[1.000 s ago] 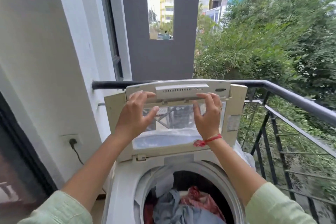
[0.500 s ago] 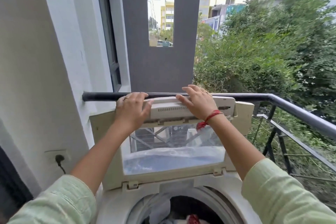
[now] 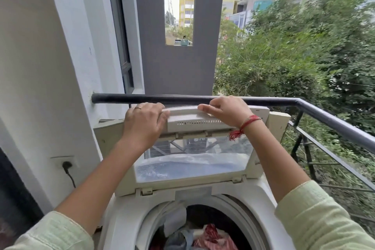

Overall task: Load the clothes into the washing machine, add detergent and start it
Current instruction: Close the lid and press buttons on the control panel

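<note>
My left hand [image 3: 143, 122] and right hand [image 3: 228, 110] each curl their grip over the top edge of the raised lid [image 3: 192, 160], its long axis lying left to right. Clothes [image 3: 203, 237] lie in the drum of the washing machine [image 3: 125, 219]; I judge closing and starting remain, and I cannot tell about detergent.

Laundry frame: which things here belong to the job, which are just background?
Job: white top-loading washing machine; its beige folding lid with clear window; mixed clothes in the drum; left hand and right hand gripping the lid.

Background: black metal railing; wall socket with black plug.
</note>
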